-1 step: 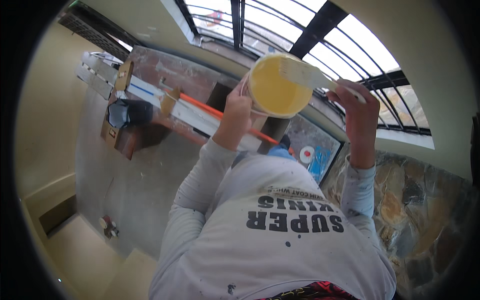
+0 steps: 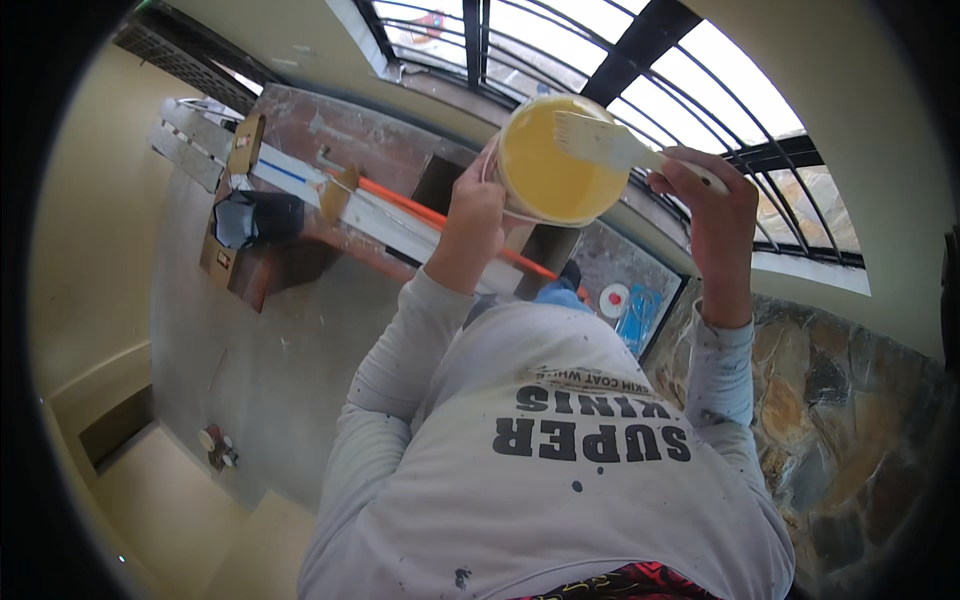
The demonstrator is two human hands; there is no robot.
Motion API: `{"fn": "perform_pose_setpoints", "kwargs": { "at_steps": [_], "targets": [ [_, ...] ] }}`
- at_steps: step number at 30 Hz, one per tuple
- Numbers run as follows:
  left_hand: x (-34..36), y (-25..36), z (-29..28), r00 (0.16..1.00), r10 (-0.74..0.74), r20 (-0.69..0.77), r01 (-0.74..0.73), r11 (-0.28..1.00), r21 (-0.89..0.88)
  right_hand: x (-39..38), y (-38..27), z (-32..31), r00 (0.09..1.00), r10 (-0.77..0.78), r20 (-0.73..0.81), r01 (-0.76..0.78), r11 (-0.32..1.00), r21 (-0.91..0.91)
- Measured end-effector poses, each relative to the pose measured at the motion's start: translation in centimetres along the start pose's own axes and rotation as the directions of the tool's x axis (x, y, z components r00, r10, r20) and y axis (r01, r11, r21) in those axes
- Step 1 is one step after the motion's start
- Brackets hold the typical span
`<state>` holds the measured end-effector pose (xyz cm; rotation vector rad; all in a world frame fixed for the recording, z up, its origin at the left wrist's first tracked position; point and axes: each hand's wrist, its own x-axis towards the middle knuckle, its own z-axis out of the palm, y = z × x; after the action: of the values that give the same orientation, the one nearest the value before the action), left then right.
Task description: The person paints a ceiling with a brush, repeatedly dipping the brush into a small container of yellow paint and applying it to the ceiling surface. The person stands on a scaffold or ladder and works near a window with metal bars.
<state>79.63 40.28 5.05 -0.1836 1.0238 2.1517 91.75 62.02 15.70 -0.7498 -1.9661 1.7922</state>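
Observation:
A round tub [image 2: 517, 209] of pale yellow paint is held up in front of me, tilted so that the paint inside shows. My left hand [image 2: 477, 210] is closed round its left side. Closed on the handle of a flat paintbrush [image 2: 612, 150], my right hand [image 2: 723, 215] is just right of the tub. The brush's wide, pale-coated bristles point left over the tub's opening; whether they touch the paint or the rim, I cannot tell.
Ahead is a window with black bars [image 2: 640, 70]. Left of me, a long white board [image 2: 385, 225] and an orange pole [image 2: 400, 205] lie near cardboard boxes and a black bag-lined container [image 2: 260, 220]. A stone-clad surface [image 2: 800, 430] is on the right.
The tub and my left hand have risen very slightly. My right hand and the brush have shifted a little up and to the left. Both grips are the same.

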Motion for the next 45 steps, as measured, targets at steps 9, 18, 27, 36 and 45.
{"fn": "perform_pose_setpoints", "kwargs": {
  "at_steps": [9, 18, 27, 36, 45],
  "targets": [
    [1.1, 0.7, 0.8, 1.0, -0.011, -0.008, 0.011, 0.998, 0.057, 7.4, 8.5, 4.9, 0.749, -0.298, 0.591, 0.66, 0.418, -0.625],
    [0.9, 0.1, 0.3, 0.998, 0.048, -0.051, -0.047, 0.999, 0.019, 10.2, 11.2, 9.6, 0.815, 0.055, 0.577, 0.49, 0.464, -0.738],
    [0.9, -0.3, 0.4, 0.986, 0.051, -0.156, -0.047, 0.998, 0.028, 6.6, 6.3, 8.7, 0.939, 0.122, 0.323, -0.11, 0.992, -0.053],
    [1.8, -0.6, -0.5, 0.998, 0.068, 0.002, -0.068, 0.998, -0.008, 2.7, 5.9, 2.1, 0.98, 0.186, 0.068, -0.198, 0.912, 0.358],
    [3.2, -1.5, -3.1, 0.969, 0.193, 0.151, -0.205, 0.977, 0.066, -1.0, 10.6, -4.6, 0.965, 0.185, -0.184, -0.116, 0.936, 0.331]
  ]
}}
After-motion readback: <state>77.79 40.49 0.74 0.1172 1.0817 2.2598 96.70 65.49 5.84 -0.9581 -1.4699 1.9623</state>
